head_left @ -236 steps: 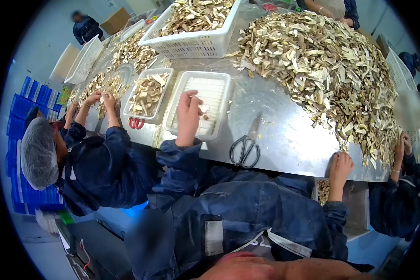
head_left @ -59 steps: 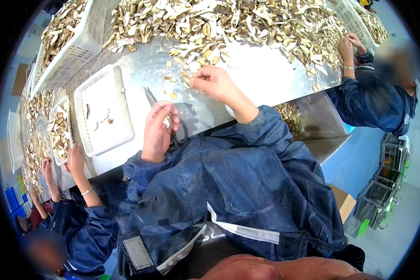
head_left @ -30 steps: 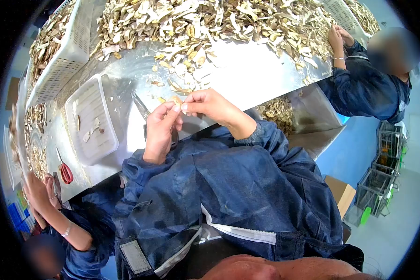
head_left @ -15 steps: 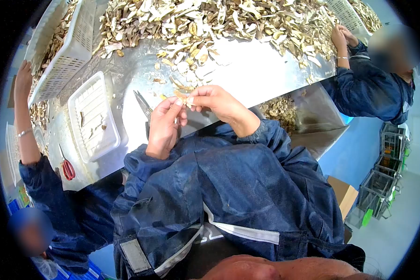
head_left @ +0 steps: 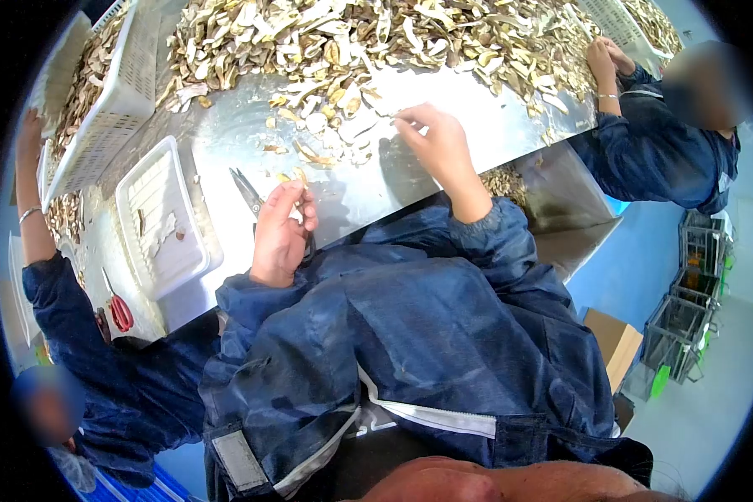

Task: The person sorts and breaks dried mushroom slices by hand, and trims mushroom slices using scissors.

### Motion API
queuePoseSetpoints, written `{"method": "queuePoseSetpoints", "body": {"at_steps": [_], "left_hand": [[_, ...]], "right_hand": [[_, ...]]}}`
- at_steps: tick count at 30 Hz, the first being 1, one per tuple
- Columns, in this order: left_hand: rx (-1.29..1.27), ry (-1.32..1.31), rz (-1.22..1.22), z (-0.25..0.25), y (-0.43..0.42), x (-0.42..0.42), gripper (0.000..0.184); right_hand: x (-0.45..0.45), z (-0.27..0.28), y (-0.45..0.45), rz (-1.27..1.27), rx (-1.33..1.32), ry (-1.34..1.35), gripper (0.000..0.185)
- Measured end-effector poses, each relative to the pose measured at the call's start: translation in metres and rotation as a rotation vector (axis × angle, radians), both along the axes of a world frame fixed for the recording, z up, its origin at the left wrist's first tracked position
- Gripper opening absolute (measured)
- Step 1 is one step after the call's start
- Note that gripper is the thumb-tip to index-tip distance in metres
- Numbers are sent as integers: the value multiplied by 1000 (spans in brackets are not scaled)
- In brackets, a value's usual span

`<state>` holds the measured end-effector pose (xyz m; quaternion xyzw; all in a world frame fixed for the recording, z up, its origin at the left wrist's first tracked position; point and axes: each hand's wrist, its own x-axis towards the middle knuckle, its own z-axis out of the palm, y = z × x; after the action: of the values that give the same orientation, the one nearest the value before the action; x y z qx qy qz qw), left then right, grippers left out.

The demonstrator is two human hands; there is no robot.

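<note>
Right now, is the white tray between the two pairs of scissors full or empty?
Nearly empty: the tray has only a few small pieces scattered in it, and most of its bottom shows bare.

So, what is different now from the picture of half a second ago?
The right hand has let go of the small piece and moved right and forward, nearer the pile; whether it holds anything is unclear. The left hand still holds that piece. The nearby scissors stay put.
</note>
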<state>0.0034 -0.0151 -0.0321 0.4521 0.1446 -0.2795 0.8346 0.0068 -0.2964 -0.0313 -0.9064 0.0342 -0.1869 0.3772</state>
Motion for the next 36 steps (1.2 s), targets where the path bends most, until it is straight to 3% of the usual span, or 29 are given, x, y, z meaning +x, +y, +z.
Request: {"method": "queuePoseSetpoints", "body": {"at_steps": [4, 14, 17, 20, 23, 26, 27, 30, 31, 34, 36], "left_hand": [[16, -16, -10, 10, -4, -2, 14], [-98, -84, -89, 17, 2, -6, 11], [-94, -107, -47, 22, -5, -7, 15], [-129, -96, -39, 11, -2, -6, 21], [-91, -76, -77, 13, -4, -2, 20], [-76, -96, -104, 17, -10, -1, 20], [-69, -82, -91, 16, -11, -1, 24], [-113, -104, -95, 17, -18, 1, 29], [-93, -96, -72, 17, -19, 0, 30], [-20, -75, 7, 6, -13, 2, 25], [-2, -75, 34, 6, -12, 2, 21]], "right_hand": [[25, -9, 12, 130, -293, -120, 25], [32, -14, 17, 194, -408, -141, 13], [28, -16, 17, 171, -241, -230, 10], [19, -2, 24, 277, 555, 310, 21], [8, 20, 40, 390, 852, 403, 25], [5, 7, 57, 406, 870, 348, 26], [1, 8, 62, 337, 732, 352, 19], [-5, 17, 76, 385, 5, -231, 11], [-9, 24, 79, 393, -43, -219, 9], [-6, 14, 83, 438, 69, -323, 11], [-8, 10, 81, 358, 324, -137, 12]]}}
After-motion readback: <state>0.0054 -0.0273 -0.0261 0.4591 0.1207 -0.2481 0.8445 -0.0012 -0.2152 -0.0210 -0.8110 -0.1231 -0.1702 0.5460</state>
